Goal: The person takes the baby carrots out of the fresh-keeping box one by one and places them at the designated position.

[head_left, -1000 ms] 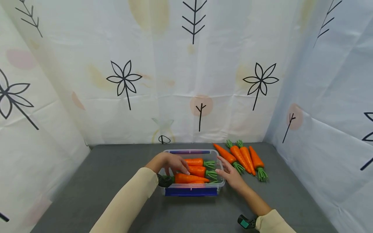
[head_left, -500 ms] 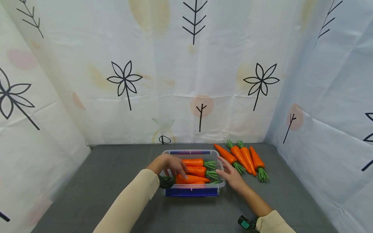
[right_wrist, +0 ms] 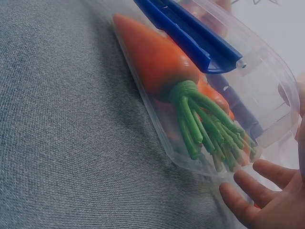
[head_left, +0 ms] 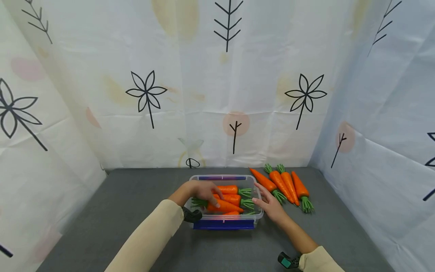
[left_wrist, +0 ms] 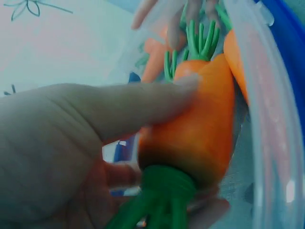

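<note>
A clear plastic box (head_left: 225,217) with blue clips holds several orange carrots with green stalks. Inside it my left hand (head_left: 204,190) grips the front upper carrot (head_left: 228,206) near its stalk end, its tip pointing right. The left wrist view shows my thumb across this carrot (left_wrist: 205,129) and fingers curled beneath it. My right hand (head_left: 270,204) stays at the box's right end, fingers spread and relaxed along the wall. In the right wrist view its fingertips (right_wrist: 259,191) lie right by the clear wall, beside a carrot's green stalks (right_wrist: 195,119).
Several more carrots (head_left: 282,185) lie on the grey tabletop (head_left: 136,211) behind and right of the box, close to my right hand. A white patterned curtain (head_left: 217,94) stands around the back and sides.
My left hand has closed around the front carrot and raised its stalk end slightly, so the green stalks now show left of the fingers. The right hand has stayed at the box.
</note>
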### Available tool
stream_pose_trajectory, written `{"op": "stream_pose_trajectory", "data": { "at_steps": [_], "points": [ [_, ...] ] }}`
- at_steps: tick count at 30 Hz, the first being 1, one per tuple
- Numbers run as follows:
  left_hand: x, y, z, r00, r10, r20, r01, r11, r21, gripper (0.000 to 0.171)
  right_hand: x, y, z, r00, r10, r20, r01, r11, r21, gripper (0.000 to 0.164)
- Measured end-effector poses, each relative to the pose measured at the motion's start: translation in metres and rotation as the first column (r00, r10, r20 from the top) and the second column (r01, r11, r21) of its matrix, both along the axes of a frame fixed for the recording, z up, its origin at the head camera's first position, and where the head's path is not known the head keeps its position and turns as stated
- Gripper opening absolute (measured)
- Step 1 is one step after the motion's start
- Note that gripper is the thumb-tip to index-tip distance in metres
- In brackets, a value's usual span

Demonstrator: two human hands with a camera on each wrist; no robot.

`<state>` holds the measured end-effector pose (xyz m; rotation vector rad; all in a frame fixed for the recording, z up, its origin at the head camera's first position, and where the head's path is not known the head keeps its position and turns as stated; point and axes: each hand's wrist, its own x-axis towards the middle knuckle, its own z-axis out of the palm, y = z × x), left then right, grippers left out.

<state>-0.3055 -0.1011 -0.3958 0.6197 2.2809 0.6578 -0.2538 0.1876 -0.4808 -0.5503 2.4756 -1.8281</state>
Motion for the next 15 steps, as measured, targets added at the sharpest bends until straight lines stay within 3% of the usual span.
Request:
{"op": "stream_pose_trajectory", "data": {
  "at_steps": [3,7,11,15],
  "points": [
    [0.004,-0.003,0.005,1.0,-0.009,-0.019,0.01,0.997,0.08,0.03,0.0,0.0,0.0,1.0,0.002,-0.005,-0.002,1.0,0.004,0.061],
    [0.01,-0.007,0.013,0.996,-0.019,-0.092,0.029,0.994,0.107,0.031,0.001,0.0,0.0,1.0,-0.01,-0.006,0.011,1.0,0.016,0.06],
    [0.016,-0.016,0.023,0.973,-0.038,-0.23,0.053,0.997,0.061,0.032,0.002,0.0,0.001,1.0,-0.015,0.005,0.015,1.0,0.009,0.061],
    [0.022,-0.027,0.034,0.942,-0.024,-0.335,0.038,0.999,0.035,0.034,-0.001,-0.001,0.0,0.999,-0.03,0.015,0.03,0.999,0.013,0.061]
  ]
}}
